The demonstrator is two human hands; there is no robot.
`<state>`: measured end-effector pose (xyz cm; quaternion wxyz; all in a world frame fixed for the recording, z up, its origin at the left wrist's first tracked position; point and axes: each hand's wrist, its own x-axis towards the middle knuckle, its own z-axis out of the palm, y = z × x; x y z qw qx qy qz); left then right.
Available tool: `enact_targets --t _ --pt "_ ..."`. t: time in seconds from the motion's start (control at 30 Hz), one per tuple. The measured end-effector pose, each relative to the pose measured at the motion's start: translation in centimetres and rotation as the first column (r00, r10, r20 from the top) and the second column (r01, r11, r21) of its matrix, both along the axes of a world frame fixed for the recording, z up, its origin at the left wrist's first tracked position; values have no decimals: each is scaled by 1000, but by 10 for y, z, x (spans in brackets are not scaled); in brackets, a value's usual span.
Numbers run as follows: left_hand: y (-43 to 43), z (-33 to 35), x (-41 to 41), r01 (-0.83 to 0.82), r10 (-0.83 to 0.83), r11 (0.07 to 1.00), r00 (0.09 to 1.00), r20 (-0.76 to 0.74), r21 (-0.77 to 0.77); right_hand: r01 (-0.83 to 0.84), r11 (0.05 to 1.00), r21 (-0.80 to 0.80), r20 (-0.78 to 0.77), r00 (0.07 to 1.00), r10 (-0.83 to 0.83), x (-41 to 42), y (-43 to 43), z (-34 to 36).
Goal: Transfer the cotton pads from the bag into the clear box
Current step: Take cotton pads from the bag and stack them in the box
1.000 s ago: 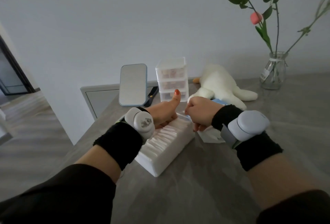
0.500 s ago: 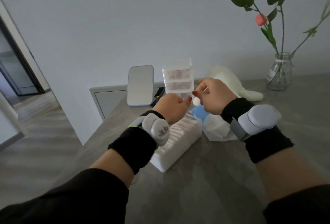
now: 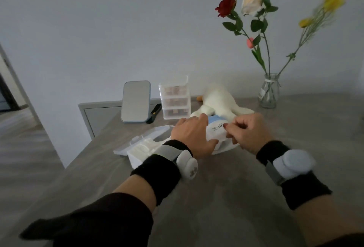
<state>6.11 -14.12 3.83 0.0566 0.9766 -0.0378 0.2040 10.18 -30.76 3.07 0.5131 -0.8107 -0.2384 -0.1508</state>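
Bag (image 3: 216,128): laid on the table (image 3: 216,197), just in front of the plush toy (image 3: 218,99). It is white with a blue upper part, and the word COTTON is printed on it. It is held between both hands.
Left hand (image 3: 194,134): laid over the bag's left end. The fingers are bent over the far side and the thumb is set against the near side, so the bag is gripped.
Right hand (image 3: 249,130): the fingers are curled, and the bag's right edge is pinched between thumb and fingertips.
Box (image 3: 136,160): set on the table just left of the bag, with its right part hidden by the left wrist.
Pads (image 3: 143,146): a white row is seen standing in the box. Whether any are left in the bag cannot be told.
Lid (image 3: 154,132): laid flat behind the box. Whether it is joined to the box cannot be told.
Mirror (image 3: 135,101): stood upright at the table's far edge.
Drawers (image 3: 174,99): a clear stack of three, placed between the mirror and the plush toy.
Vase (image 3: 269,92): glass, placed far right. Red, white and yellow flowers are held in it, the yellow ones blurred.
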Motion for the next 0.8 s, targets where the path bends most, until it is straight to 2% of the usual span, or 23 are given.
enact_targets --t 0.13,0.2,0.33,0.47,0.57,0.63,0.7,0.8 --pt "-7 -5 5 -73 87 978 994 -64 196 20 994 -109 66 998 -13 -1 -6 -27" --pt "-6 -6 7 -78 99 971 992 -83 226 23 978 -208 54 998 -12 -1 -3 -30" --pt "-4 -9 12 -89 103 988 988 -117 122 115 918 -379 71 993 -95 -2 3 -33" --pt "-3 -9 19 -113 109 993 987 -115 -22 194 866 -462 58 980 -189 2 15 -34" --pt "-4 -6 21 -101 92 993 989 -118 -66 208 794 -571 38 973 -227 2 26 -29" --pt "-6 -5 22 -91 82 993 988 -133 -68 223 744 -630 101 973 -206 0 32 -22" --pt "-7 -5 23 -83 74 995 986 -149 -56 243 746 -620 134 970 -205 -2 35 -19" --pt "-7 -5 26 -72 64 997 983 -170 -38 187 805 -564 6 975 -223 -3 39 -27"
